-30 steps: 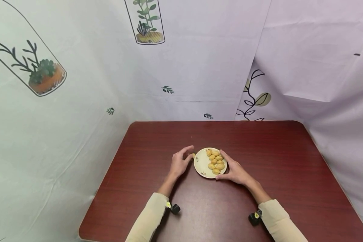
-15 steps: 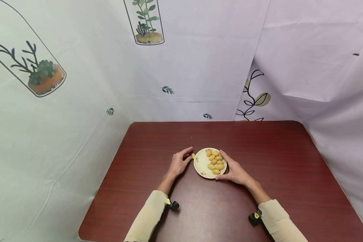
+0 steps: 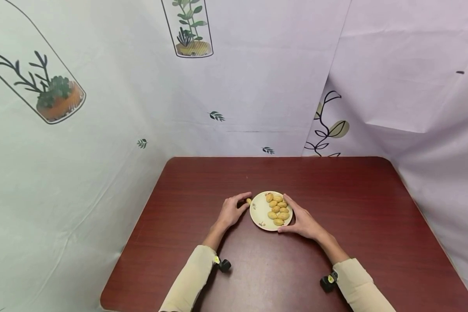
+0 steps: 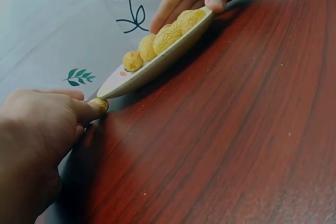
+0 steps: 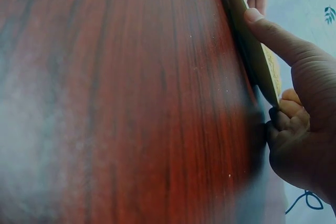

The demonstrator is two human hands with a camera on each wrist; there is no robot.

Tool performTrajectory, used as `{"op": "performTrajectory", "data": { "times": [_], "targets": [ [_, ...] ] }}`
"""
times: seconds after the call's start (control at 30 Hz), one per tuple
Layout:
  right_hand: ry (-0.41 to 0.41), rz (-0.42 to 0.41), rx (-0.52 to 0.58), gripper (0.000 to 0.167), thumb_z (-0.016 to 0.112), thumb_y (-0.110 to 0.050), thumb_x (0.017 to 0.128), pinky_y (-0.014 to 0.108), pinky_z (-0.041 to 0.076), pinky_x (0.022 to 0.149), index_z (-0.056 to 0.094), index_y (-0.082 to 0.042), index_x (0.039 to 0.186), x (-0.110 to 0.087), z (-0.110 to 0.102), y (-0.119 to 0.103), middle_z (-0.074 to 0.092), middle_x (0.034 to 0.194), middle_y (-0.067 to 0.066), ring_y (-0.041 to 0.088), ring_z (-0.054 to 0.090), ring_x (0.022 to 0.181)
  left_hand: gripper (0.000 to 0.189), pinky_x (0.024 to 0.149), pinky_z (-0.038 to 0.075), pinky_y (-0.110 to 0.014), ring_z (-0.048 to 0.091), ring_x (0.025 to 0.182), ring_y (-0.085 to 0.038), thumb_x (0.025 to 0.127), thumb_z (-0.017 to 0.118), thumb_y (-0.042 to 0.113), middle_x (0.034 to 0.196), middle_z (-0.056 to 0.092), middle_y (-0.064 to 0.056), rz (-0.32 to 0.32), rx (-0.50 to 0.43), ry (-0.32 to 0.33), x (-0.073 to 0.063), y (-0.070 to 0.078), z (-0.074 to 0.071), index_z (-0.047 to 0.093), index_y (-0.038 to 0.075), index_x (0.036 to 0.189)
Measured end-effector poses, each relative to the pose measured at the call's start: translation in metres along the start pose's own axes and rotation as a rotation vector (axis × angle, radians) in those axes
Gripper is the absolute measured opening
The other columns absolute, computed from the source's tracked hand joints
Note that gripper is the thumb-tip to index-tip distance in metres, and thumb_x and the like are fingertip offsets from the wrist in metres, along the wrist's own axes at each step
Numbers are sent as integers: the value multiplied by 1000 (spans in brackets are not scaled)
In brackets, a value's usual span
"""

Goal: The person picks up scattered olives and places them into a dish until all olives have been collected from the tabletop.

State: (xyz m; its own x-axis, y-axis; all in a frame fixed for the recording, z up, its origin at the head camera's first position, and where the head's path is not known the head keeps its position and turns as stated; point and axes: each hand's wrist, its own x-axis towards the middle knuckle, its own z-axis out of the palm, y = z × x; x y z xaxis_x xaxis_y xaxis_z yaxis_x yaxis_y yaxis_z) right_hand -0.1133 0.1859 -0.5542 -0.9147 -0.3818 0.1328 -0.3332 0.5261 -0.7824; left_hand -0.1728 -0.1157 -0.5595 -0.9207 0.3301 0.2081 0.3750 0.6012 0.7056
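A round cream plate (image 3: 260, 214) with small printed motifs sits mid-table. Several yellow, wrinkled, walnut-like nuts (image 3: 275, 209) lie together on its right half, seen from the side as nuts (image 4: 168, 37) in the left wrist view. One more such nut (image 3: 248, 201) is off the plate, just outside its left rim. My left hand (image 3: 230, 211) pinches this nut (image 4: 101, 103) between thumb and index finger, partly hiding it. My right hand (image 3: 303, 222) grips the plate's right rim, thumb at the near side and fingers at the far side; the thumb (image 5: 255, 16) presses on the rim.
The dark red wooden table (image 3: 335, 182) has rounded corners and reaches a pale cloth backdrop (image 3: 257, 86) with plant prints behind and at the sides. Small black cameras (image 3: 225, 265) are strapped at both sleeve cuffs.
My left hand's fingers have come in round the loose nut beside the plate, the index finger reaching over it. My right hand and the plate have stayed in place.
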Motion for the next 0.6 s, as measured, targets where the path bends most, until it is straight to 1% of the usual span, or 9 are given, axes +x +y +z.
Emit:
{"op": "performTrajectory", "data": {
  "times": [0.1,0.2,0.43,0.6],
  "targets": [
    [0,2,4,124,98,-39,75,63,31,121,24,4,166,0,0,0,28,170,25,45,32,154,41,105,54,-43,68,124,-23,101,75,13,137,72,-3,16,33,-18,0,-1,0,70,17,142],
    [-1,4,1,125,99,-39,75,63,31,121,24,3,166,0,0,0,28,170,24,44,32,154,40,103,56,-43,69,121,-22,101,75,13,135,73,-3,27,47,-23,1,-2,1,70,17,141],
    [-1,2,2,124,99,-37,75,63,31,121,25,4,166,1,0,-1,29,170,25,45,32,154,32,93,59,-37,72,106,-16,100,77,14,119,77,1,25,50,-19,2,-1,-1,76,19,131],
    [-2,-2,5,124,99,-36,75,64,31,121,25,4,166,1,-1,-1,29,170,25,45,32,153,27,88,60,-33,74,100,-14,98,79,14,111,78,1,35,40,-9,1,0,-3,78,19,125]
  ]
}}
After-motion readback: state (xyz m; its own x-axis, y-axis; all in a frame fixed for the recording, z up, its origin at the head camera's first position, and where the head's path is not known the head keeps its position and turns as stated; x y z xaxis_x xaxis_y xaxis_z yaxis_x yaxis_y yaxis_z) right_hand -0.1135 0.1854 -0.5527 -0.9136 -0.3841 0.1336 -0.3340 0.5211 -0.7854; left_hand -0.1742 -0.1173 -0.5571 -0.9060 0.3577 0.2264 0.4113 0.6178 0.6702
